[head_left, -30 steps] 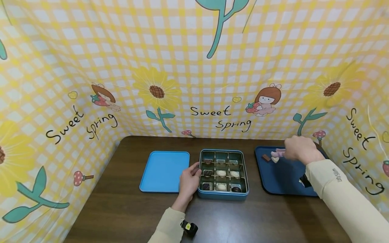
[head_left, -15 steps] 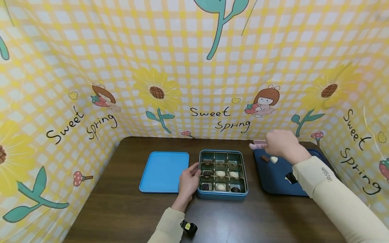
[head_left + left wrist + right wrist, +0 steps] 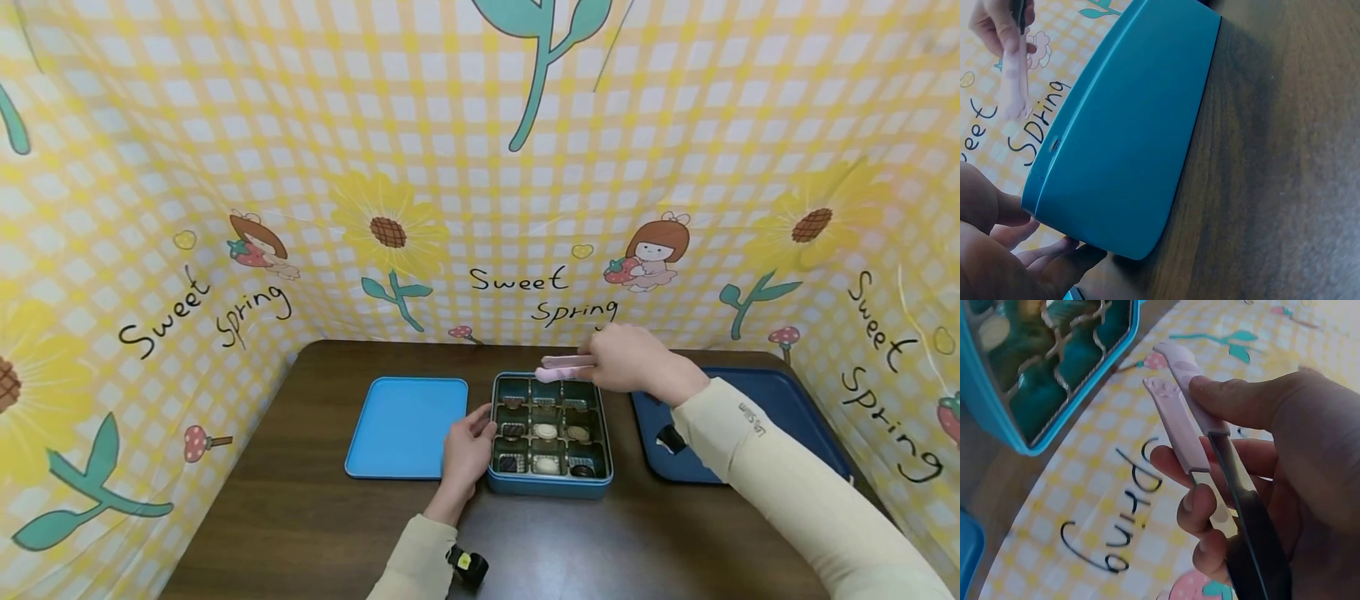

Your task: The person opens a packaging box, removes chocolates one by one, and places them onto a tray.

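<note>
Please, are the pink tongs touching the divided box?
Apart. The right wrist view shows checked cloth in the gap between the pink tongs and the divided box.

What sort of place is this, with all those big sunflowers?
Probably a little indoor table booth: yellow checked cloth rises behind and on both sides of a dark wood-look table, and a divided blue box sits on the table.
</note>
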`<control>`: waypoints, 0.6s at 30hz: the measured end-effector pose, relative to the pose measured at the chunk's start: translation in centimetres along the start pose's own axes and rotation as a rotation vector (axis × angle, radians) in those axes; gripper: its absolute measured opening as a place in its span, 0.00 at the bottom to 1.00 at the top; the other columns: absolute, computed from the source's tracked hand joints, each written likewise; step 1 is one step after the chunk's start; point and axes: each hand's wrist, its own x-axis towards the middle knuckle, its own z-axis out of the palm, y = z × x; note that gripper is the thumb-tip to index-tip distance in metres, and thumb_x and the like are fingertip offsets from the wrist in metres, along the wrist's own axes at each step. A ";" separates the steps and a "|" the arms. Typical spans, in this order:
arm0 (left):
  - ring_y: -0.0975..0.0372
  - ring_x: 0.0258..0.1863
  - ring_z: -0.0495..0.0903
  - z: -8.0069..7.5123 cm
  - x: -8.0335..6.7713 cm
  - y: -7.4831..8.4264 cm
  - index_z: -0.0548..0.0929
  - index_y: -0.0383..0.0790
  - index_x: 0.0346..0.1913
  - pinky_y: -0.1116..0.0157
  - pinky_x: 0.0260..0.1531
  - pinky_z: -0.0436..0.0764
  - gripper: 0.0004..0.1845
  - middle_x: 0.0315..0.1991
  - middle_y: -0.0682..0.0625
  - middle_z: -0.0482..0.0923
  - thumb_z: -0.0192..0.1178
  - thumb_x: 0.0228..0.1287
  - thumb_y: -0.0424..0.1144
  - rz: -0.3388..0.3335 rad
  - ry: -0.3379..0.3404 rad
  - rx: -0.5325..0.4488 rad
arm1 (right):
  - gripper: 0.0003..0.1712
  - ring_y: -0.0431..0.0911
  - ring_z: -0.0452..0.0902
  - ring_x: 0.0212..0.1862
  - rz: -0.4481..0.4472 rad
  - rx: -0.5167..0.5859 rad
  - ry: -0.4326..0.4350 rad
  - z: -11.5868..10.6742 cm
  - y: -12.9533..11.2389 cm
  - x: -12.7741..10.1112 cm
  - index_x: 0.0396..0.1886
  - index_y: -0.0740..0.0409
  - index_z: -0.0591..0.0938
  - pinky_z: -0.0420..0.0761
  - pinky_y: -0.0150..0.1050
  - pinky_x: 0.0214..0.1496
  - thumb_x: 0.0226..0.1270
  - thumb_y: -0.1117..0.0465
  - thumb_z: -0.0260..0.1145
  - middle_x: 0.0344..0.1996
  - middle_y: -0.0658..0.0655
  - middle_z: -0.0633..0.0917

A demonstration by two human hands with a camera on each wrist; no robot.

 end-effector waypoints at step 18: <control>0.50 0.55 0.83 0.0 0.2 -0.3 0.81 0.41 0.65 0.50 0.50 0.83 0.19 0.56 0.38 0.83 0.59 0.74 0.35 -0.005 0.002 -0.002 | 0.13 0.42 0.74 0.24 -0.099 -0.094 -0.040 3.0 -2.4 4.0 0.37 0.49 0.90 0.76 0.42 0.27 0.67 0.46 0.70 0.23 0.45 0.82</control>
